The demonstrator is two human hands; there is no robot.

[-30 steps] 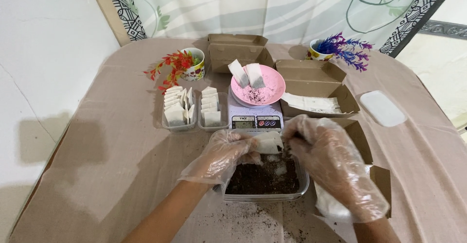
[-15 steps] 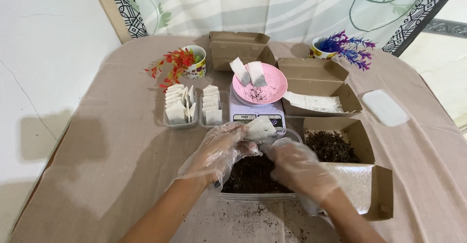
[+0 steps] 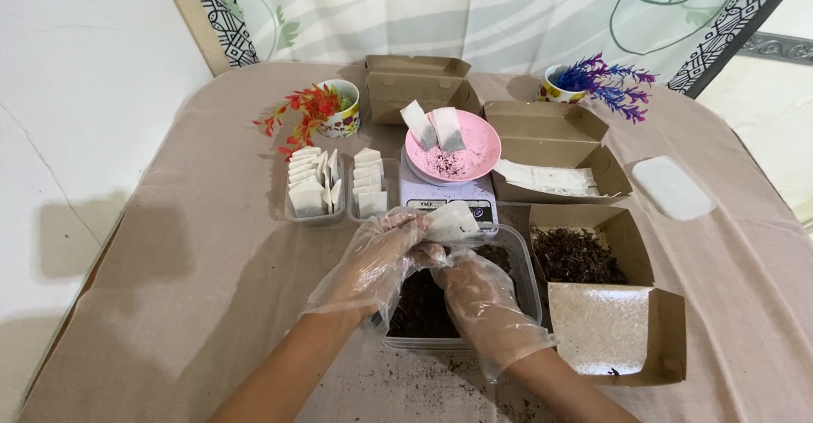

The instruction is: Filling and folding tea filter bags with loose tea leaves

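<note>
**Filling a small white pouch over the tub of dark leaf**

Holding a small white paper pouch (image 3: 451, 221) over the clear plastic tub (image 3: 527, 281), I keep my gloved left hand (image 3: 373, 262) pinched on its near edge, so whatever spills drops back into the dark loose leaf below. My gloved right hand (image 3: 478, 292) is curled just beneath it, fingers bunched as if gripping a pinch of leaf, though I cannot tell what they enclose. Just beyond, a pink dish (image 3: 453, 149) sits on a small scale (image 3: 445, 201), two pouches leaning inside. Trays of empty pouches (image 3: 334, 186) stand within reach on my left; an open cardboard box (image 3: 593, 258) of leaf waits on the tabletop (image 3: 186, 287) to my right.
</note>
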